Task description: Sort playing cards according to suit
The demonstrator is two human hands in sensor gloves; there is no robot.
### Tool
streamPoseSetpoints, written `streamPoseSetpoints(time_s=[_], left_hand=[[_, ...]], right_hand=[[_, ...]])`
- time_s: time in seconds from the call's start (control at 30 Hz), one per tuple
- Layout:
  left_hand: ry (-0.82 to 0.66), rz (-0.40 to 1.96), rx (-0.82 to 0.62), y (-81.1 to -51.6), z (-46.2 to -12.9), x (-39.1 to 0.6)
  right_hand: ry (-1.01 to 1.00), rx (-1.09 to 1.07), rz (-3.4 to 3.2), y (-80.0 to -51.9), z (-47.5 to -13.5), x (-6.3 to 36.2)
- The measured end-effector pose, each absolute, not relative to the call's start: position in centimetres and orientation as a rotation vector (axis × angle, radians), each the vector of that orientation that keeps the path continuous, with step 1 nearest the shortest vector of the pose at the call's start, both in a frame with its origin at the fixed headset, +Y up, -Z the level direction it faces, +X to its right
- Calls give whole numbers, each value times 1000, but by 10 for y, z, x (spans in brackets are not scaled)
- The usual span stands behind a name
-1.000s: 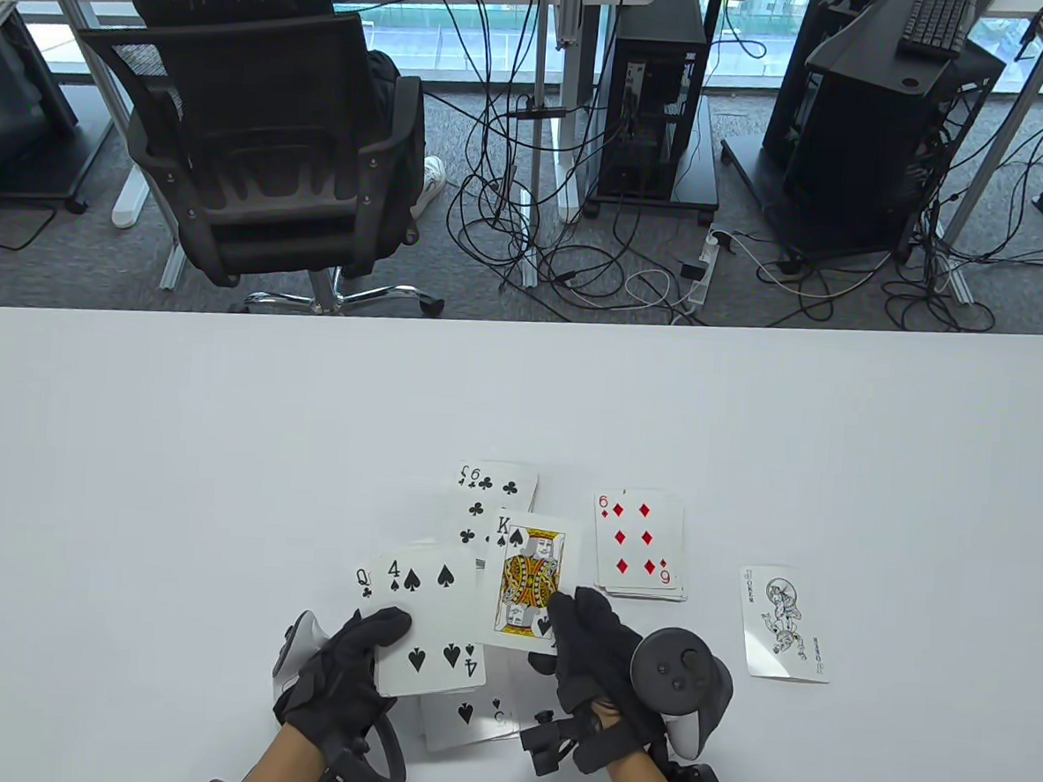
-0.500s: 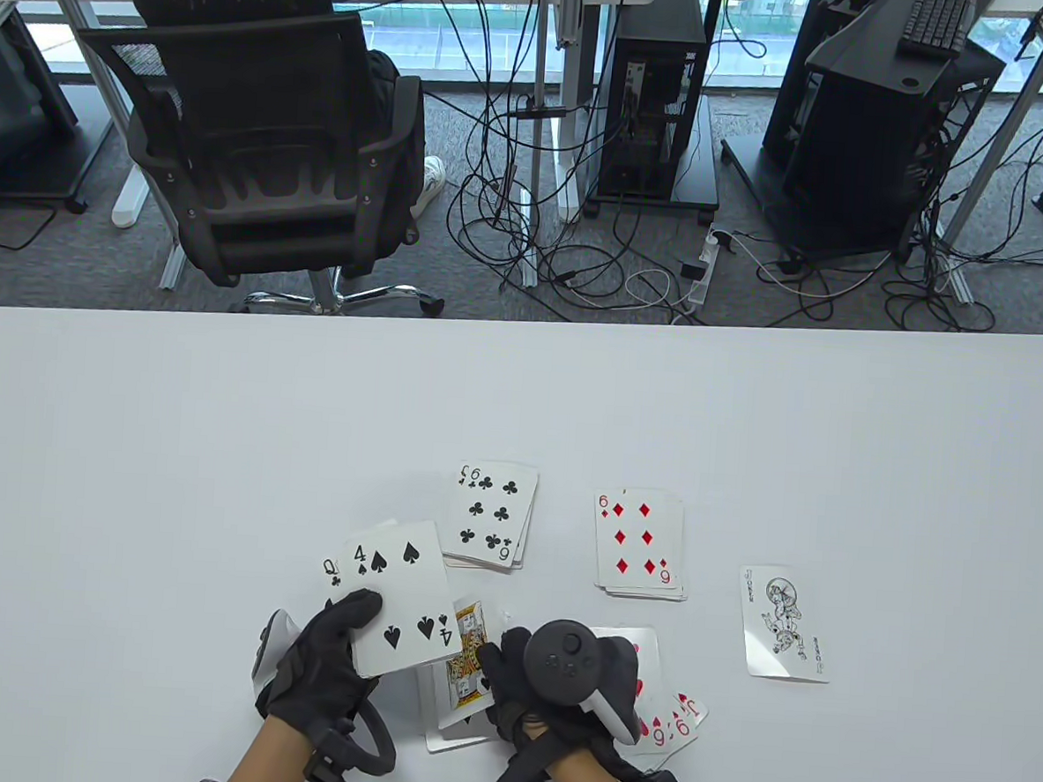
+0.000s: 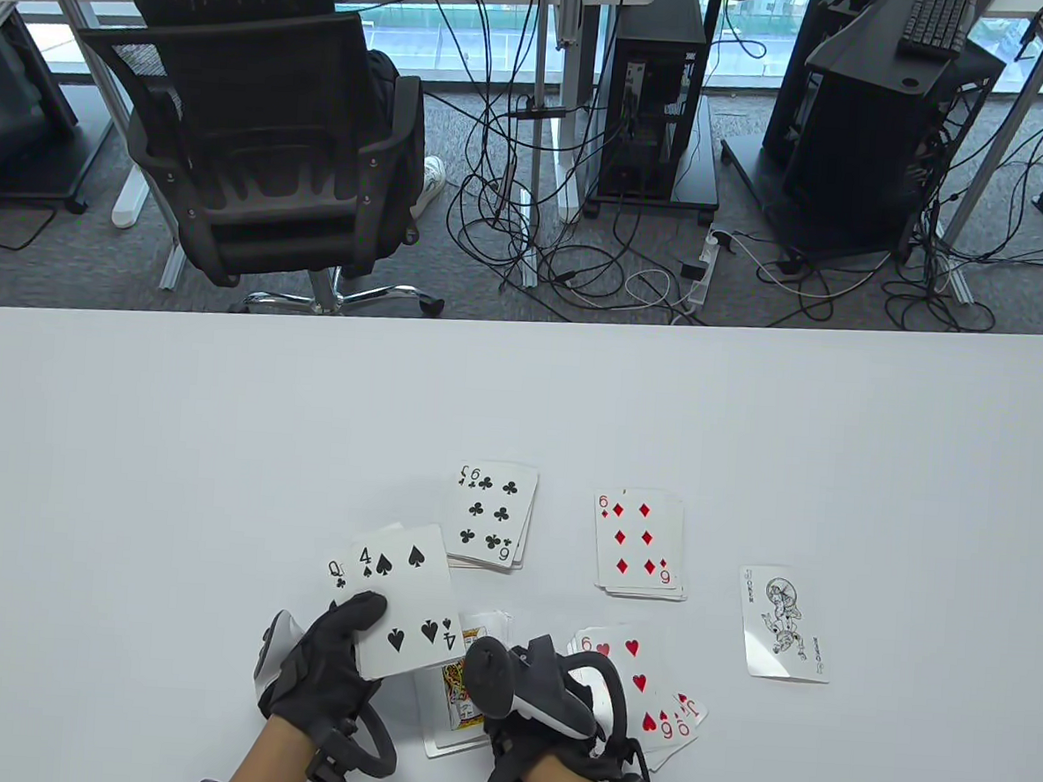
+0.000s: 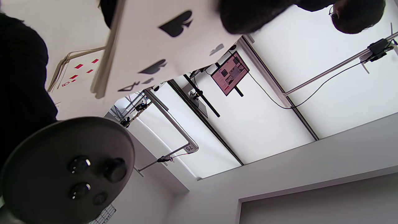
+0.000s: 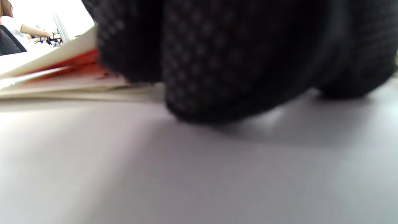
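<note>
My left hand point(image 3: 328, 662) grips a held stack of cards with its thumb on top. The 4 of spades point(image 3: 405, 598) faces up and a queen of clubs point(image 3: 336, 571) peeks out behind it. The 4 of spades also shows from below in the left wrist view point(image 4: 161, 46). My right hand point(image 3: 539, 688) is low at the table, its fingers hidden under the tilted tracker. The king of spades point(image 3: 460, 695) lies face up on the near spades pile, just left of that hand. In the right wrist view the gloved fingertips point(image 5: 217, 77) rest on the table beside a card pile.
A clubs pile topped by the 6 of clubs point(image 3: 489, 514) and a diamonds pile topped by the 6 of diamonds point(image 3: 640, 544) lie in the middle. A hearts pile point(image 3: 649, 681) lies right of my right hand. A joker point(image 3: 784, 623) lies alone further right.
My right hand carried the king of spades from mid-table back to the near spades pile, then rolled over, uncovering the hearts pile. My left hand and its stack shifted slightly left.
</note>
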State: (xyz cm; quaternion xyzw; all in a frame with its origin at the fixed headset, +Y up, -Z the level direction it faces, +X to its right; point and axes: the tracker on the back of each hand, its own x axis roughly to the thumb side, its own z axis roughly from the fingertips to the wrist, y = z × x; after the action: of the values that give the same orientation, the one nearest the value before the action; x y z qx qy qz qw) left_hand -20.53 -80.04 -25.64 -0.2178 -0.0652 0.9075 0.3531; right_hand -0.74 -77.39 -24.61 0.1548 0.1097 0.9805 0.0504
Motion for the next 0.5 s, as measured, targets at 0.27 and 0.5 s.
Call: streamPoseSetpoints(time_s=[0.27, 0.5], left_hand=[[-168, 2339, -568, -801, -257, -205], [-172, 2324, -577, -802, -257, -204]], right_hand=[[364, 460, 2998, -769, -246, -5], [4, 386, 2623, -740, -247, 23]])
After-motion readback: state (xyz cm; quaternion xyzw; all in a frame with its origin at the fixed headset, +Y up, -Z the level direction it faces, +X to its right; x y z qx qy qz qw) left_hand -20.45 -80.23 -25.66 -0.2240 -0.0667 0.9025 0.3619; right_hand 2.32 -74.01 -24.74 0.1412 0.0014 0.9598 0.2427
